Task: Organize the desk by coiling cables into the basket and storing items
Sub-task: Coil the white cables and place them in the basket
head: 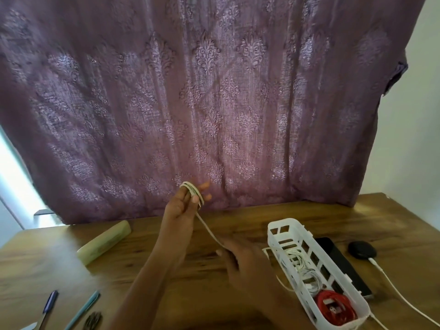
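My left hand (182, 210) is raised above the wooden desk (190, 277), with a white cable (209, 232) looped around its fingers in a small coil. The cable runs down and right into my right hand (245, 260), which pinches it low over the desk. To the right lies a long white slotted basket (283, 234). It holds a coiled white cable (302, 267) in its middle and a coiled red cable (335, 308) at its near end.
A pale green case (104, 242) lies at the left. Two pens (69, 308) and a dark clip (92, 320) sit at the front left. Right of the basket are a black phone (342, 265), a black round device (362, 250) and another white cable (400, 291). A purple curtain (214, 91) hangs behind.
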Tool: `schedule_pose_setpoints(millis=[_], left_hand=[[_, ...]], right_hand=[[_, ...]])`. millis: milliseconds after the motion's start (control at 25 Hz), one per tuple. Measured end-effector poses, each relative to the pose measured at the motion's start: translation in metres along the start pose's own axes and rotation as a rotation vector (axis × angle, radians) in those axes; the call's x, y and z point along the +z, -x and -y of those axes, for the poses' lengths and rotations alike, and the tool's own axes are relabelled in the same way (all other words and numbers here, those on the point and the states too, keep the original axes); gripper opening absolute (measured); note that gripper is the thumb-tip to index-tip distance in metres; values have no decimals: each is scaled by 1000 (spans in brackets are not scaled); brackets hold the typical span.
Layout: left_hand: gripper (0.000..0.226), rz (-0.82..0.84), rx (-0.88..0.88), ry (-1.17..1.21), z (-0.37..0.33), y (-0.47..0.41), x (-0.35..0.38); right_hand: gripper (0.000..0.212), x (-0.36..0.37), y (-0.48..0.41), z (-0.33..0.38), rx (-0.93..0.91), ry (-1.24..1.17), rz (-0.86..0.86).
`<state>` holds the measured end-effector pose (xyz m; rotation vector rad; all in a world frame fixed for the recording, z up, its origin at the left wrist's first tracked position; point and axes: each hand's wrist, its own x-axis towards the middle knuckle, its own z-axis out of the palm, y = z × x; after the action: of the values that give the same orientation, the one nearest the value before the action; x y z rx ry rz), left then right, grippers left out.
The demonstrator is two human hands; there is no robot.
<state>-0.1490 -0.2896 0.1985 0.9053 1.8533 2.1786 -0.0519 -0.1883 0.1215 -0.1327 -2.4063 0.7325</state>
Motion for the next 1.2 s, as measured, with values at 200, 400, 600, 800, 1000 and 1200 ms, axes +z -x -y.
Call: schedule_pose_setpoints(millis=[200,400,600,800,1000,1200], left_hand=[[21,154,23,-263,18,8,-6],[22,466,-72,-80,-1,20,7],[35,470,-200,257,-18,21,13],[36,336,-210,358,-28,23,15],[40,222,-206,541,-32,20,16],[31,120,-114,537,-23,14,15]], right_hand=[[24,-36,-17,11,-305,222,-265],[16,-76,-49,12,-268,-117,-278],[14,-84,-70,5,-153,-364,-226],[21,-76,-69,2,-6,-500,-200],[32,-50,-61,-5,148,-359,-281],[27,-11,-32,-1,75,-72,-166]])
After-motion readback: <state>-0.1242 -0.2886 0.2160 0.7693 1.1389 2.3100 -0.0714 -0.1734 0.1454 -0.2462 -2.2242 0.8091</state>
